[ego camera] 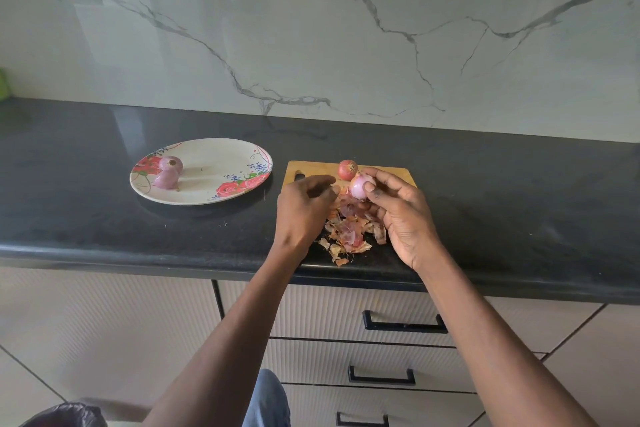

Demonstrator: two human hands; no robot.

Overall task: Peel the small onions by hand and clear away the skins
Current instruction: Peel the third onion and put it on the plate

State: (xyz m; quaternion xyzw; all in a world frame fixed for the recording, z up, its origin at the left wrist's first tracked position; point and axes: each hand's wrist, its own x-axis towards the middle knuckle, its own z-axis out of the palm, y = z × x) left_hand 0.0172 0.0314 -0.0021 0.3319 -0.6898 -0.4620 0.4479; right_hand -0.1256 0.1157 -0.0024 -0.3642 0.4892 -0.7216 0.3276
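While the right hand point(398, 215) grips a peeled onion point(360, 185) between thumb and fingertips, it holds it just above the near end of the wooden cutting board point(311, 170). That onion is pale pink and glossy, and the thumb lies across its right side. The left hand point(304, 208) hovers just beside it, fingers loosely curled and relaxed; whether it holds a scrap of skin between the fingertips cannot be told. Below and between the two hands lies a heap of onion skins point(349, 232), papery brown and reddish, spilling off the board's near edge onto the dark desk point(104, 225) and reaching almost to its front edge. One unpeeled onion point(347, 169), reddish with a dry tip, sits on the far part of the board, just behind the held one. To the left, well apart from the board, a round plate point(221, 152) with a red flower pattern rests on the desk. Two peeled onions point(168, 173), purple-pink, lie touching each other on its left side. Behind the desk rises a marbled wall point(346, 28). Under the desk are pale drawers with black handles point(403, 324).
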